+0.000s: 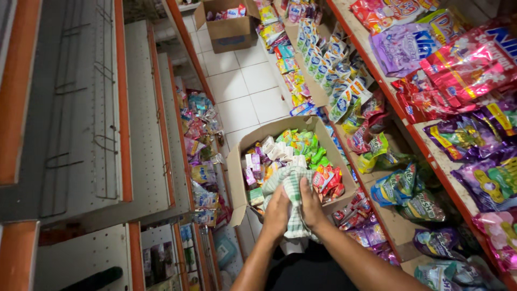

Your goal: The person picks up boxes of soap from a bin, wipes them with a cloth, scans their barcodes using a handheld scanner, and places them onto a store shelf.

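Currently both hands are bunched on a checked cloth (292, 186), green and white, held just above the near edge of an open cardboard box (237, 161). Left hand (277, 213) is wrapped over the cloth's left side, fingers curled closed on the fabric. Right hand (311, 207) is clamped on the right side, thumb over the top. The two hands touch or nearly touch at the middle.

Handling judgement: cloth looks light, soft, limp. No stiffness, so it will sag and drape wherever it is not gripped. Not fragile, not slippery. Best hold is a gathered bunch, as now, or two corners if it needs spreading.

The box sits on the floor between two shelf runs, packed with small sachets (301, 145) in green, white, purple and red. Right shelves (409, 129) are loaded with bright snack bags. Left shelves (134, 108) are mostly bare up top, with small packets (196, 129) lower down. A second box (229, 32) stands further down the white tile aisle (242, 91).

Hard to make out: the cloth's lower end hangs behind the wrists, full extent unclear. Can't tell whether anything is wrapped inside it. The box's near wall is hidden by the arms. Fingertips are buried in the folds.
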